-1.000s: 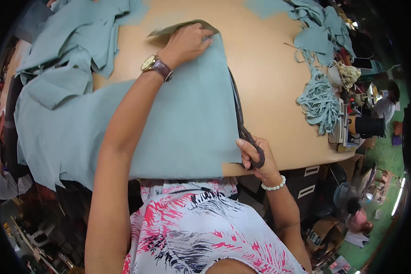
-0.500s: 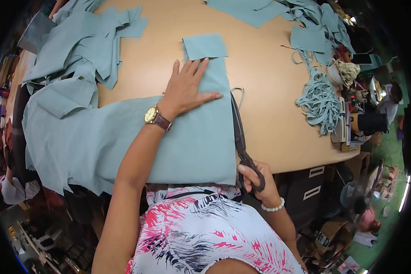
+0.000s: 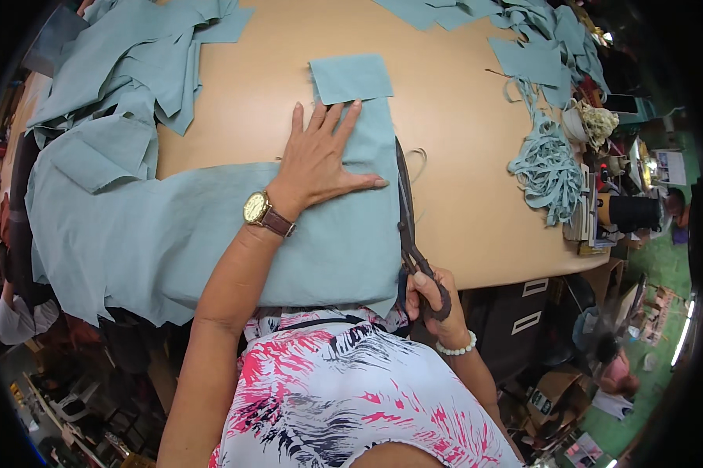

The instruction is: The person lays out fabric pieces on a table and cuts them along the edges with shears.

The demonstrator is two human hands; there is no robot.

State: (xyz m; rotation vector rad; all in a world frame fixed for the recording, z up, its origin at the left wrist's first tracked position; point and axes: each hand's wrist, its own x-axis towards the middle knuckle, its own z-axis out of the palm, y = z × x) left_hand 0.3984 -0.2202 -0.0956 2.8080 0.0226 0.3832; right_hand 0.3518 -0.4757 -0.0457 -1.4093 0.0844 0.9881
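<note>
A large blue-green cloth (image 3: 211,234) lies over the near part of the table and droops past its front edge. My left hand (image 3: 320,164) presses flat on it, fingers spread. Just beyond my fingertips a smaller rectangle of the same cloth (image 3: 353,78) rests on the big piece's far end. In my right hand (image 3: 437,304) are dark scissors (image 3: 408,234), gripped by the handles, their blades pointing away from me along the cloth's right edge. A thin cut strip (image 3: 420,160) curls on the table beside the blades.
Heaped cloth pieces (image 3: 125,62) cover the table's left side. At the right lie a tangle of narrow strips (image 3: 550,171), more cloth (image 3: 527,61), a container with a pale bundle (image 3: 596,125) and stacked books (image 3: 582,214). Dark drawers (image 3: 507,312) stand below the table's right edge.
The scissors and my right hand have shifted slightly toward me along the cloth's edge. The strip beside the blades hangs looser. My left hand stays flat on the cloth.
</note>
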